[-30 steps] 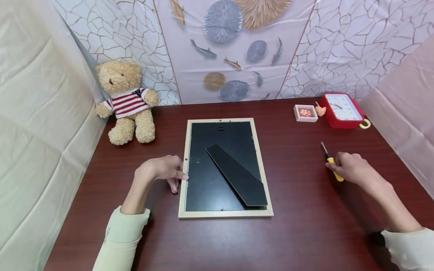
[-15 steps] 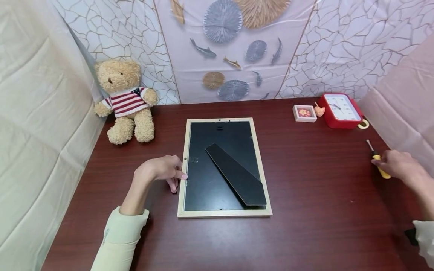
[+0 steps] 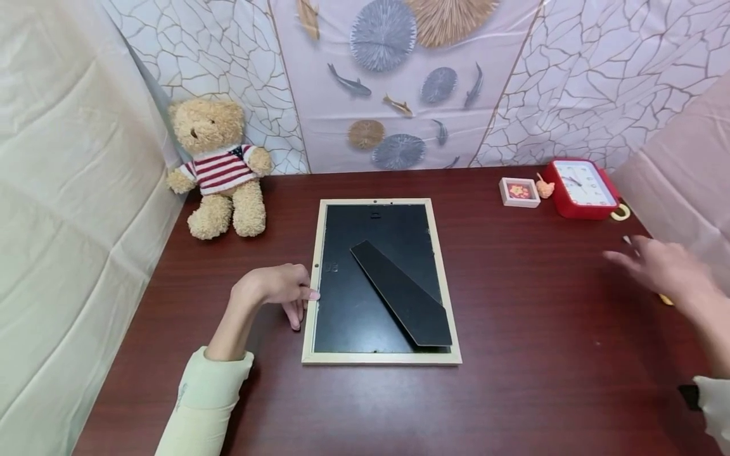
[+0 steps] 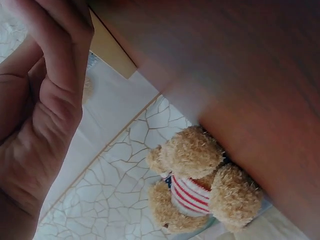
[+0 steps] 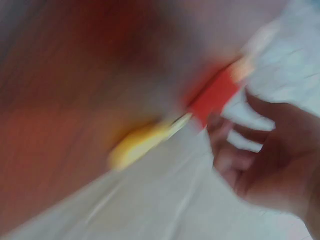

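Observation:
A picture frame (image 3: 310, 329) with a pale wooden border lies face down on the dark red-brown table, its black backing and angled stand leg (image 3: 402, 294) facing up. At its left edge rests my left hand (image 3: 274, 283), one fingertip on the border and another finger down beside it. The screwdriver (image 5: 135, 149), with its yellow handle, lies near the table's right edge. Over it is my right hand (image 3: 670, 266), fingers spread and apart from the tool in the right wrist view. In the head view that hand hides most of the screwdriver.
A teddy bear (image 3: 219, 168) in a striped sweater sits at the back left. At the back right stand a small white-framed box (image 3: 519, 192), a small orange figurine (image 3: 545, 187) and a red clock (image 3: 584, 189). Fabric walls border the table (image 3: 513, 380).
My right hand has moved right with the screwdriver, then let it go on the table near the right edge. My left hand stays at the frame's left edge.

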A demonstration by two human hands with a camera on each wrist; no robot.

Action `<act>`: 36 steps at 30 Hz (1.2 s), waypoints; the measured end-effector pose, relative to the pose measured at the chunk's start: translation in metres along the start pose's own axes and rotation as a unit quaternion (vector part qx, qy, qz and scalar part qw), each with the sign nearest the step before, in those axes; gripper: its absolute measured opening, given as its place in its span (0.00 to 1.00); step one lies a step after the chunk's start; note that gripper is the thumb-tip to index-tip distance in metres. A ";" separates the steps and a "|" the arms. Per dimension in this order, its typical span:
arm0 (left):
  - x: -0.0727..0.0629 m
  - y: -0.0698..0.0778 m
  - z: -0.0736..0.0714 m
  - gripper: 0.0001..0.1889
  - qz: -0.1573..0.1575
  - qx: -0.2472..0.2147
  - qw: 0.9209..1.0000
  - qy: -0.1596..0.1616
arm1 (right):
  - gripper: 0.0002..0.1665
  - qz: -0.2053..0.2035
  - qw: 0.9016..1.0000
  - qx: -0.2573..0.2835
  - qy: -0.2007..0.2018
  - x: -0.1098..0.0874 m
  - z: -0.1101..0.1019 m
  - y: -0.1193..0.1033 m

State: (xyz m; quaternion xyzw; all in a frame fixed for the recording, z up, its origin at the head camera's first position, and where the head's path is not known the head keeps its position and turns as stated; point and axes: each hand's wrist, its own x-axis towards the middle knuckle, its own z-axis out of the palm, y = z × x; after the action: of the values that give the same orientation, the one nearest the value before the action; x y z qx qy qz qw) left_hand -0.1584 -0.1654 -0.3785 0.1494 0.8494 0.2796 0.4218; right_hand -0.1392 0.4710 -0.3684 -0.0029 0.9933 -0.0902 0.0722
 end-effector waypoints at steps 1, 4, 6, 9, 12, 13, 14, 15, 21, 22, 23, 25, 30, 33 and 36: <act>0.000 -0.001 0.000 0.16 0.003 -0.006 1.000 -0.008 | 0.23 -0.033 0.999 0.031 0.001 0.002 0.002 -0.020; 0.000 -0.003 0.001 0.18 0.019 -0.019 0.999 -0.027 | 0.15 -0.125 0.985 0.120 -0.010 0.004 0.014 -0.086; 0.000 -0.002 0.003 0.19 0.021 -0.028 0.999 -0.033 | 0.09 -0.173 0.973 0.152 -0.017 0.002 0.022 -0.127; 0.000 0.000 0.004 0.19 0.013 -0.040 0.998 -0.035 | 0.06 -0.221 0.957 0.188 -0.012 -0.001 0.031 -0.177; -0.003 0.002 0.003 0.17 0.010 -0.026 0.999 -0.015 | 0.09 -0.246 0.940 0.234 -0.030 0.004 0.038 -0.214; -0.004 0.003 0.002 0.17 0.009 -0.024 1.000 -0.006 | 0.10 -0.252 0.936 0.243 -0.039 0.006 0.040 -0.225; -0.005 0.004 0.001 0.16 0.010 -0.018 1.000 0.008 | 0.10 -0.259 0.933 0.246 -0.048 0.009 0.043 -0.235; -0.006 0.005 0.000 0.15 0.009 -0.015 0.999 0.026 | 0.10 -0.265 0.931 0.244 -0.057 0.012 0.046 -0.244; 0.009 -0.008 -0.003 0.22 0.014 0.012 0.989 0.145 | 0.12 -0.283 0.929 0.214 -0.100 0.037 0.058 -0.286; 0.017 -0.015 -0.004 0.28 0.017 0.028 0.987 0.158 | 0.13 -0.282 0.930 0.212 -0.108 0.042 0.059 -0.291; 0.025 -0.023 -0.004 0.33 0.018 0.044 0.984 0.169 | 0.14 -0.274 0.929 0.216 -0.122 0.046 0.060 -0.296; 0.040 -0.037 -0.003 0.37 0.027 0.077 0.980 0.184 | 0.15 -0.249 0.925 0.236 -0.160 0.055 0.061 -0.305; 0.022 -0.019 0.000 0.24 0.066 0.071 0.980 0.176 | 0.14 -0.173 0.892 0.327 -0.261 0.071 0.062 -0.314; 0.001 -0.001 0.001 0.20 0.082 0.035 0.981 0.171 | 0.12 -0.161 0.871 0.356 -0.299 0.077 0.062 -0.314; -0.004 0.002 0.000 0.17 0.090 0.022 0.979 0.179 | 0.12 -0.158 0.856 0.372 -0.321 0.080 0.063 -0.314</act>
State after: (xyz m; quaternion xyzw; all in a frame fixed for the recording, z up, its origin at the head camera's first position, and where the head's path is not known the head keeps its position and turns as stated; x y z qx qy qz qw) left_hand -0.1556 -0.1663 -0.3748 0.1815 0.9003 0.3202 0.2325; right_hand -0.2121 0.1490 -0.3850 -0.1612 0.7935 -0.4573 0.3678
